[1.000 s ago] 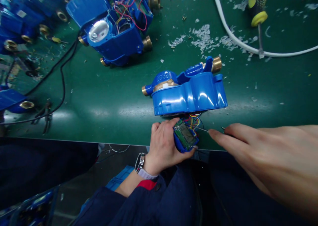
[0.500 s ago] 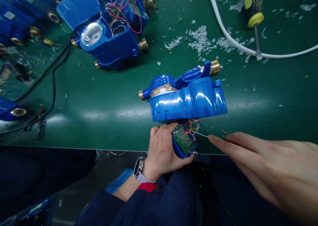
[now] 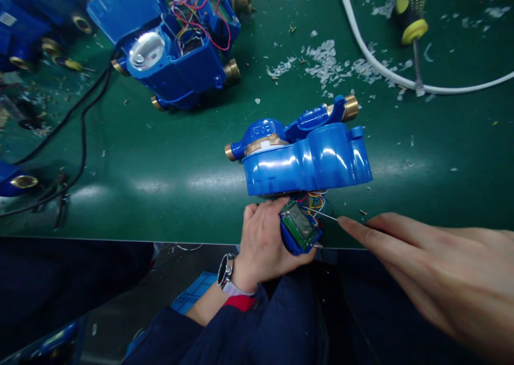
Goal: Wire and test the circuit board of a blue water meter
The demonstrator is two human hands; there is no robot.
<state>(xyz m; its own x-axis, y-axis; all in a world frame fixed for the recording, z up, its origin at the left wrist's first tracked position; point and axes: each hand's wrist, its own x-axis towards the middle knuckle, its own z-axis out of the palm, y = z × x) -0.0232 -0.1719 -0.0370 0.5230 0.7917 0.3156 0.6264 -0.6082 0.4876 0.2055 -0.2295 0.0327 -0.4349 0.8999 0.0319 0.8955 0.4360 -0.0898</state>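
Observation:
My left hand (image 3: 263, 236) is closed around a small blue housing with a green circuit board and LCD display (image 3: 300, 221), at the front edge of the table. Coloured wires (image 3: 315, 200) run from the board towards the blue water meter (image 3: 307, 161), which lies on its side just beyond. My right hand (image 3: 425, 258) grips a thin metal tool (image 3: 326, 214), its handle hidden by the fingers. The tip reaches the upper right edge of the board; whether it touches is too small to tell. Faint digits show on the display.
Another blue meter (image 3: 176, 70) stands with its lid up and wires exposed. A yellow-black screwdriver (image 3: 413, 30) lies by a white cable (image 3: 373, 60) and clear plastic scraps (image 3: 325, 60). Black cables (image 3: 85, 124) and pliers (image 3: 61, 199) are at left, beside a person's dark sleeve (image 3: 72, 279).
A red light lit on the board is out now, and the display's digits look different. Both hands keep nearly the same place; the view has shifted slightly.

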